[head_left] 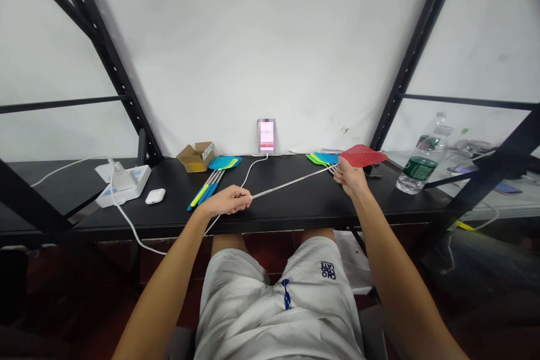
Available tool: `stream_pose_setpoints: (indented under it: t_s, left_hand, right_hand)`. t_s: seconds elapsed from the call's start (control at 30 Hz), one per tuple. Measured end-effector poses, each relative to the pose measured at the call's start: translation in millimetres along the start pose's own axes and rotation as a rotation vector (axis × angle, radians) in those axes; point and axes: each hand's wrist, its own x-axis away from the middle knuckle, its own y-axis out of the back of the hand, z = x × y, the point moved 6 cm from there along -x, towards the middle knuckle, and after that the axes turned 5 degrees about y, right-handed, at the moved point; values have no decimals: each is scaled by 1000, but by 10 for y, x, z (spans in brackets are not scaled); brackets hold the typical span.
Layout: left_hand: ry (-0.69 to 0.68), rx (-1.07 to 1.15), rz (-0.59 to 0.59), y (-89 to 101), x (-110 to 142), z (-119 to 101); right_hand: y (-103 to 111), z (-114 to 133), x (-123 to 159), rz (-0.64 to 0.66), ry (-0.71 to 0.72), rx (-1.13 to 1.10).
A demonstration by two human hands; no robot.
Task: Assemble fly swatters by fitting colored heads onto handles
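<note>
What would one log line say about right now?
left hand: gripping rod end | right hand: gripping near head | red fly swatter: rod spans hands | other swatters: on black table

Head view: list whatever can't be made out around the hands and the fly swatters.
All in the head view:
Red fly swatter: grip end hidden inside the left hand; neck covered by the right hand.
Blue and green swatters beside it: handles hidden behind the right hand.
Dark item by the red mesh: partly covered by it, unidentifiable.
Phone: screen text blurred by pixelation.
</note>
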Motion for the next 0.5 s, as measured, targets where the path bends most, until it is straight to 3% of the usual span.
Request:
stream_pose_setpoints:
  t_s: [0.13, 0.23, 0.4, 0.5]
  left_hand:
    - [-3, 32, -3, -29, -58, 34]
    - [-23, 41, -36, -67, -113, 21]
    - [-75, 7, -90, -188, -140, -139]
    - [-153, -54, -124, -291, -128, -306]
  right_hand:
    - [-84, -149, 38, 12, -108, 0]
    - [-276, -296, 139, 96, -204, 11]
    - [-890, -551, 616, 334, -334, 168]
    - [-1326, -620, 1021, 501, -304, 223]
